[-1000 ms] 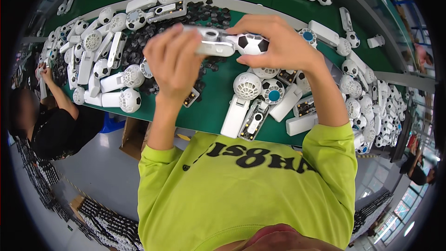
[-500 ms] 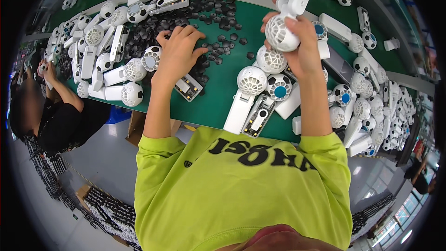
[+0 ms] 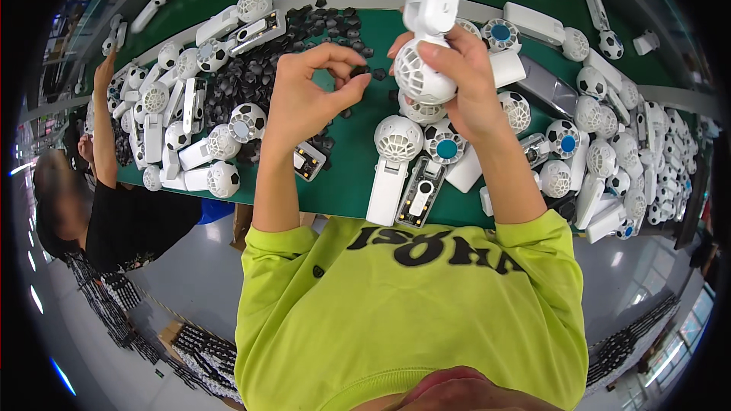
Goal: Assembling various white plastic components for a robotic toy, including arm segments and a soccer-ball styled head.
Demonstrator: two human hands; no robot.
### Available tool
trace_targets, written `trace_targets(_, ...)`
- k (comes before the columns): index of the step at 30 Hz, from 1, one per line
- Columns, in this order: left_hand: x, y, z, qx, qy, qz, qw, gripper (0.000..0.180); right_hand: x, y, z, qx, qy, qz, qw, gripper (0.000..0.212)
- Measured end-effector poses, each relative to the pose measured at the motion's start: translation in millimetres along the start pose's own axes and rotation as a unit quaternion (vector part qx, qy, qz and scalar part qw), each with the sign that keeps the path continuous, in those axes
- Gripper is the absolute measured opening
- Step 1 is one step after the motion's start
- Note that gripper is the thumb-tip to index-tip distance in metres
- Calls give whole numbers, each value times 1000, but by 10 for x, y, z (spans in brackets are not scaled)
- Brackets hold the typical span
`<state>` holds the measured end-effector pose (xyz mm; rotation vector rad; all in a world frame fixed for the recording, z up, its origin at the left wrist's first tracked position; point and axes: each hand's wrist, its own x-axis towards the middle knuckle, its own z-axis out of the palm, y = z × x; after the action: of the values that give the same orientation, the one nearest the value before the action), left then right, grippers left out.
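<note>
1. Now, compared with half a second ago, my left hand (image 3: 308,99) has lifted off the heap of small black parts (image 3: 251,80) and come up toward the middle, and I judge it has just picked one up.
2. My left fingers (image 3: 346,87) are pinched on a small black part (image 3: 359,71), thumb and forefinger closed around it, the other fingers curled loosely.
3. My right hand (image 3: 464,84) stays high and is clenched around a white handheld fan (image 3: 426,23), gripping it at the round grilled head, with the flat handle pointing up and away from me.
4. The pinched black part sits just beside the fan's round head, to its left, close but not touching; I read this as the part being brought to the fan.
5. Below both hands lies the green worktop (image 3: 354,175), crowded with more white fans, some patterned like footballs, some with blue centres, and one opened handle showing its circuit board (image 3: 421,194).
6. At the far left another person's raised hand (image 3: 101,76) reaches toward the worktop.
</note>
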<state>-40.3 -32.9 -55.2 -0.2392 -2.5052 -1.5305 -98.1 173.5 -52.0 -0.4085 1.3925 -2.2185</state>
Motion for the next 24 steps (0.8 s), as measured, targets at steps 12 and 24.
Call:
trace_targets(12,-28,384,138,-40,61,109,991,22,-113,67,153,-156,60,-130,977,36)
trace_targets(24,-47,481,76,-2,75,146,986,22,-134,92,194,-141,31,-135,980,31)
